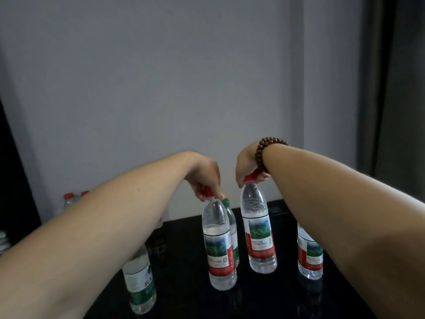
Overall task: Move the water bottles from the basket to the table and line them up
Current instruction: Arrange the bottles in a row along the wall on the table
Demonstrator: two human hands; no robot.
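Bare forearms; brown beaded bracelet circles the right wrist.

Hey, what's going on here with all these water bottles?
A person is handling water bottles at a glossy black table. The left grip holds a clear plastic red-capped bottle by its cap, and the right grip holds a second red-capped bottle the same way. Both are upright; whether they touch the table is unclear. A green-labelled bottle, a green-capped bottle and another red-labelled bottle stand nearby. No basket is in view.
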